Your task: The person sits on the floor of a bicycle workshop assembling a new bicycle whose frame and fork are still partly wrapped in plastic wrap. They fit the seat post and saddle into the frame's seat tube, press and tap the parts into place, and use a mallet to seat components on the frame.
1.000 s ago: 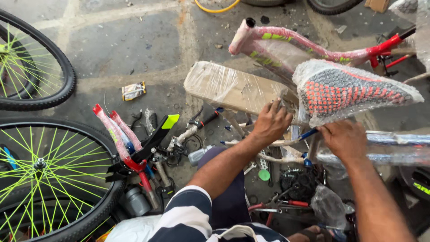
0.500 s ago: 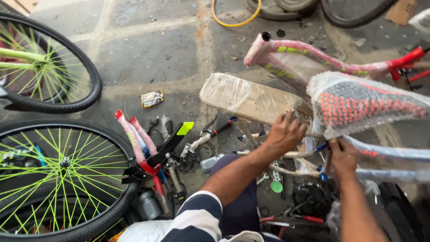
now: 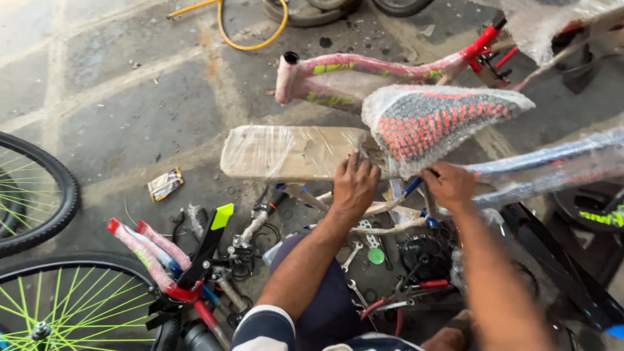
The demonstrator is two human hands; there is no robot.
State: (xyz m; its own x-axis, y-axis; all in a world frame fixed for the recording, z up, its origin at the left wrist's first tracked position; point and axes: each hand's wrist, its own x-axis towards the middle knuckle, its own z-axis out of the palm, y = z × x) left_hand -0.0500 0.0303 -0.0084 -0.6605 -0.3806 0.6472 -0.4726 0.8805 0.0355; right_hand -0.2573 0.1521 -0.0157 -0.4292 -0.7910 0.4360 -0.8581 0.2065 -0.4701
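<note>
A bicycle saddle (image 3: 448,120), grey with orange dots and wrapped in clear plastic, sits above a blue frame tube (image 3: 552,159) also in wrap. My left hand (image 3: 354,185) grips a part just below the saddle's front, beside a cardboard piece in plastic film (image 3: 286,153). My right hand (image 3: 448,185) is closed on a blue-handled tool (image 3: 411,187) under the saddle's rear. What the tool bites on is hidden by the saddle.
A pink wrapped bicycle frame (image 3: 364,71) lies behind the saddle. Two wheels with green spokes (image 3: 58,305) are at the left. Wrenches (image 3: 354,257), red-handled pliers (image 3: 416,289), a handlebar stem (image 3: 257,224) and a small packet (image 3: 164,184) litter the concrete floor. A yellow hose (image 3: 250,39) curls at the top.
The view has swung nearer and to the right, so the wheels slid left. My right hand moved up under the saddle; my left hand stays at its front.
</note>
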